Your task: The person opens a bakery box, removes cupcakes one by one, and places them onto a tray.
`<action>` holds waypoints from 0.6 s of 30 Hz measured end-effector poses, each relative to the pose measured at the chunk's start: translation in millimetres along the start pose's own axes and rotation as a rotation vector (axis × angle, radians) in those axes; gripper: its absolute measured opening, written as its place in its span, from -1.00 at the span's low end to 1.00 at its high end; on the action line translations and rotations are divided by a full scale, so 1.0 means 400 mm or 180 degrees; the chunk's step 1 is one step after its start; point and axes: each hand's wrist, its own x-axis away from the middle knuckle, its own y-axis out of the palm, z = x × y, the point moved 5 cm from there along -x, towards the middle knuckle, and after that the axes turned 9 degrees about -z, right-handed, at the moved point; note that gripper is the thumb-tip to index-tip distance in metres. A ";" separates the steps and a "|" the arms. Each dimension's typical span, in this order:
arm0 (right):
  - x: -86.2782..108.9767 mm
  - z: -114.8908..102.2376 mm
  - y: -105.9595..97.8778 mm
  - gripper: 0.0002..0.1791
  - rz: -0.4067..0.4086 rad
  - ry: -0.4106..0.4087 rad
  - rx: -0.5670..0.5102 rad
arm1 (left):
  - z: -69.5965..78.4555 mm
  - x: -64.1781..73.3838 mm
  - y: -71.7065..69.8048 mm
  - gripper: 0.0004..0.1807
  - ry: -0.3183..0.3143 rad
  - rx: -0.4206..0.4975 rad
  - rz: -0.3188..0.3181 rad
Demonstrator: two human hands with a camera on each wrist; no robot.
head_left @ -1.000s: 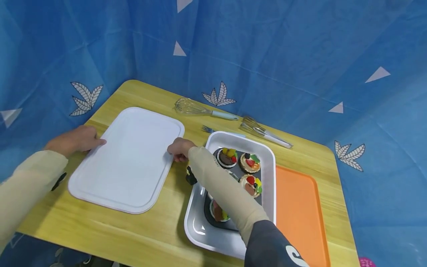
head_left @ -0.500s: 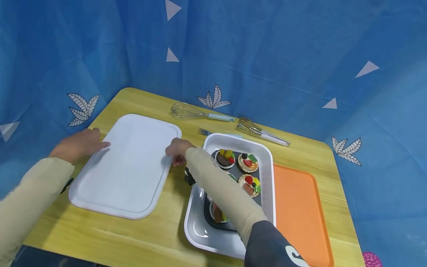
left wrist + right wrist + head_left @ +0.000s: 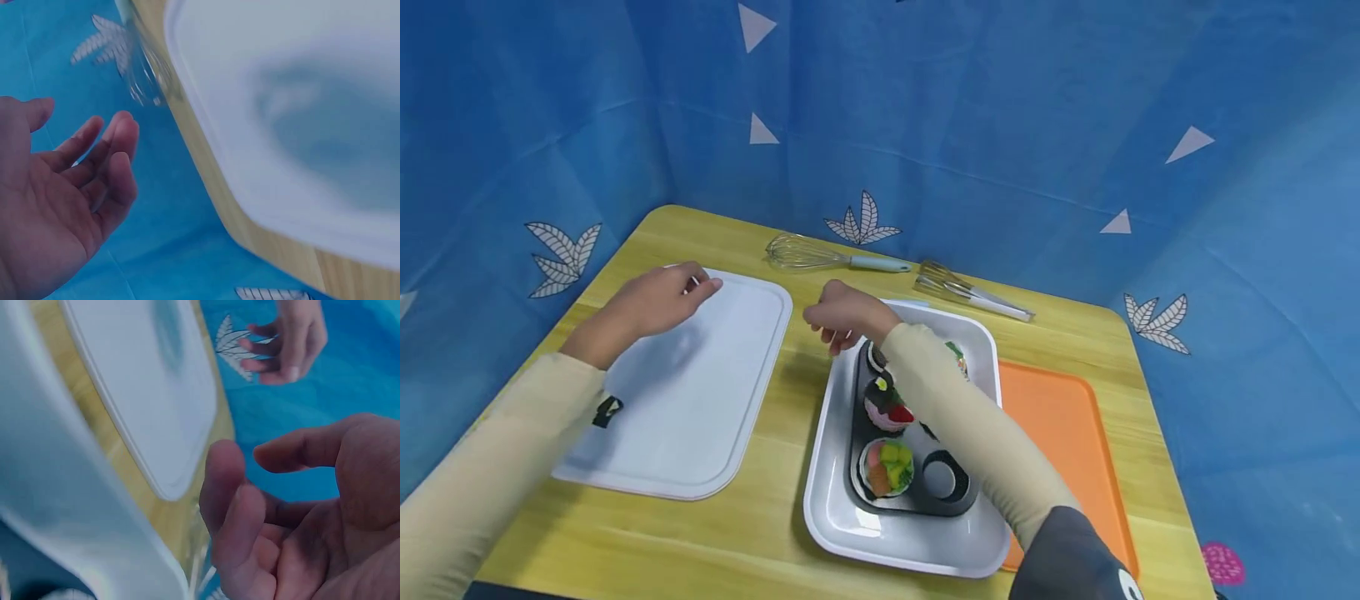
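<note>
My left hand (image 3: 655, 304) hovers over the flat white tray (image 3: 730, 400) with relaxed fingers and nothing in them, as the left wrist view confirms. Loosely bent and holding nothing, the fingers of my right hand (image 3: 846, 315) are raised at the left rim of a deep white pan (image 3: 827, 517). Inside that pan sits a dark muffin tin (image 3: 917, 492) with decorated toy cupcakes, among them a fruit-topped cupcake (image 3: 887, 467) in the near left cup. At the near right, one cup (image 3: 940, 477) holds no cupcake. My right forearm hides part of the tin.
An orange tray (image 3: 1075, 442) lies right of the pan, partly under its edge. Along the back of the wooden table (image 3: 760, 533) lie a large whisk (image 3: 805, 252) and a smaller whisk (image 3: 951, 282) beside tongs-like metal (image 3: 1000, 305). A blue curtain (image 3: 1015, 125) hangs behind.
Both hands have left the white tray's edges and lifted. The left has moved right over the tray; the right has moved right towards the pan. The view has shifted slightly.
</note>
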 end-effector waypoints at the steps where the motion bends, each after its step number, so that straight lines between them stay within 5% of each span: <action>1: 0.017 0.009 -0.007 -0.67 0.0055 -0.0071 0.0088 | 0.014 -0.003 0.008 -0.23 0.0039 0.0016 0.0016; 12: 0.223 0.127 0.023 -0.67 0.0620 -0.0459 0.1218 | 0.232 0.009 0.126 -0.48 0.0705 0.0706 -0.0250; 18: 0.310 0.173 0.081 -0.78 0.0968 -0.0364 0.1521 | 0.296 0.015 0.184 -0.50 0.0784 0.1063 -0.0323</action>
